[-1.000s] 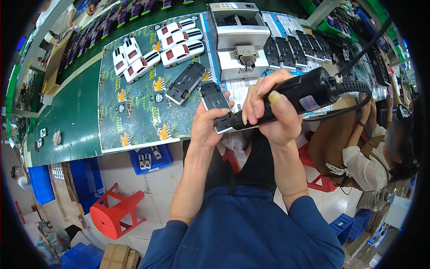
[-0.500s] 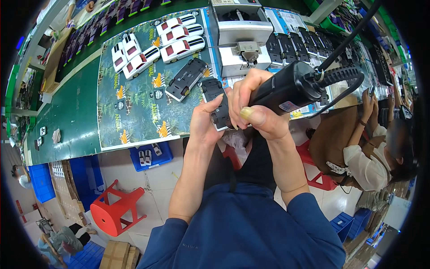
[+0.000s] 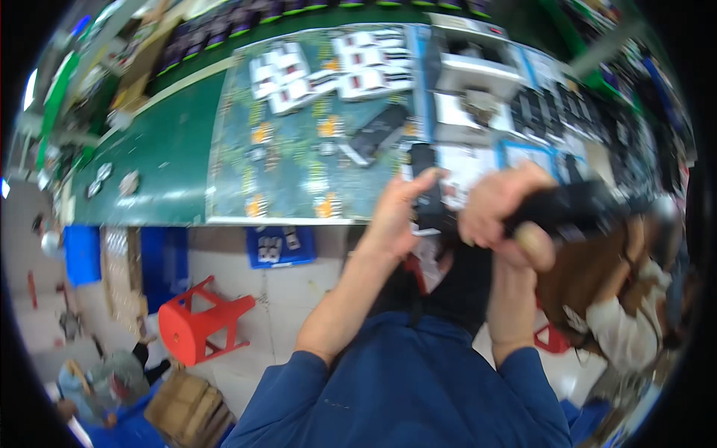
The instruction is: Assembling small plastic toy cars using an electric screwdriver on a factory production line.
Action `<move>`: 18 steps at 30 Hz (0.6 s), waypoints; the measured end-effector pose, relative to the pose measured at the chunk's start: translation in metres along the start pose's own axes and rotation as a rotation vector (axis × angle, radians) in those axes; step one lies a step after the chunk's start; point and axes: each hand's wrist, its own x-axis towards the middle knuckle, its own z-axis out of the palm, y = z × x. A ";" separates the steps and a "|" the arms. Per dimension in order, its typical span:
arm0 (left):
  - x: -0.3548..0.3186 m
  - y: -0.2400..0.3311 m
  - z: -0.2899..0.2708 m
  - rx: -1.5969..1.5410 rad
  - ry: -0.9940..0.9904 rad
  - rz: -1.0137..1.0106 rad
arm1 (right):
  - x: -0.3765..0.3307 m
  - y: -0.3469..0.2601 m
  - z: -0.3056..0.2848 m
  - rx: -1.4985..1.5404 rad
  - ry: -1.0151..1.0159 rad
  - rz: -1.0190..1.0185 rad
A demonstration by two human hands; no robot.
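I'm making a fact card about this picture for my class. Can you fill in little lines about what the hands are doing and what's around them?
Left hand: left hand holds a small black part at the bench edge
Right hand: right hand grips a black power screwdriver
Bench: green workbench with a patterned mat
On the mat: white and red parts in rows, one black part lying loose
Floor: red stool, blue bin
Nearby: another person's sleeve at the right
Sharpness: blurry, fine details unclear
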 end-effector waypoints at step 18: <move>-0.104 0.334 -0.159 3.012 0.090 0.721 | -0.010 -0.015 -0.008 0.076 -0.046 -0.139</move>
